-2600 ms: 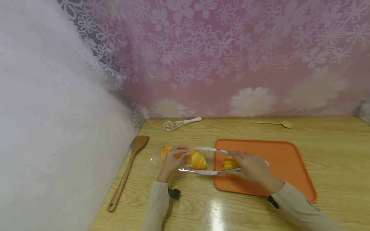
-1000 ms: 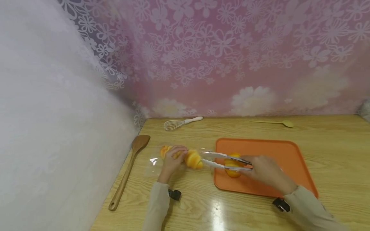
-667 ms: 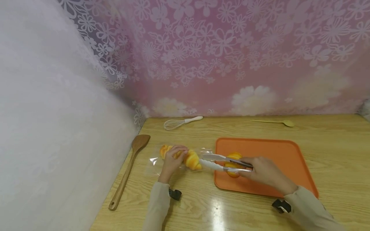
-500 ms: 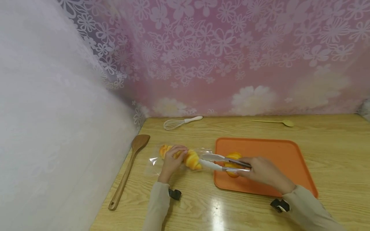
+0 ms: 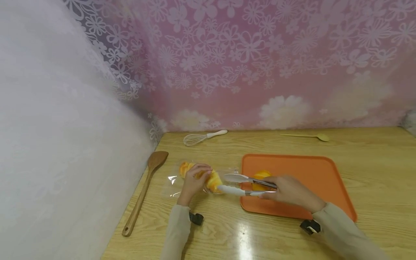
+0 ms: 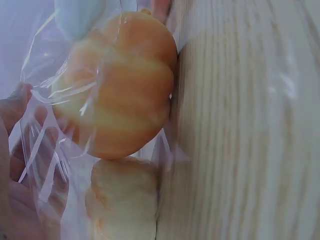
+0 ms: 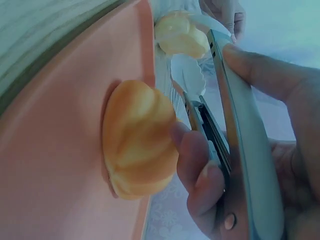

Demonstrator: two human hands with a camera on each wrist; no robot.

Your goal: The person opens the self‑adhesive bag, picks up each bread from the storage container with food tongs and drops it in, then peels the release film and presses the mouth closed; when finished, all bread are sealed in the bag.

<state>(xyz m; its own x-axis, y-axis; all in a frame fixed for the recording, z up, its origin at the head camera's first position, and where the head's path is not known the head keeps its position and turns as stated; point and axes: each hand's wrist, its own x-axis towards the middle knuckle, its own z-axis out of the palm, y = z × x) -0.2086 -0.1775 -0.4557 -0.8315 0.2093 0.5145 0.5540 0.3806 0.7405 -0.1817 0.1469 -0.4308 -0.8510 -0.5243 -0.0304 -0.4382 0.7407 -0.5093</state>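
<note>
No text, label, brand, number or sign could be read in any of the three views.

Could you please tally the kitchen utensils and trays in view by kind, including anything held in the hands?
Tongs: 1, held in the right hand
Whisk: 1
Wooden spatula: 1
Yellow spoon: 1
Orange tray: 1
Total: 5
</note>
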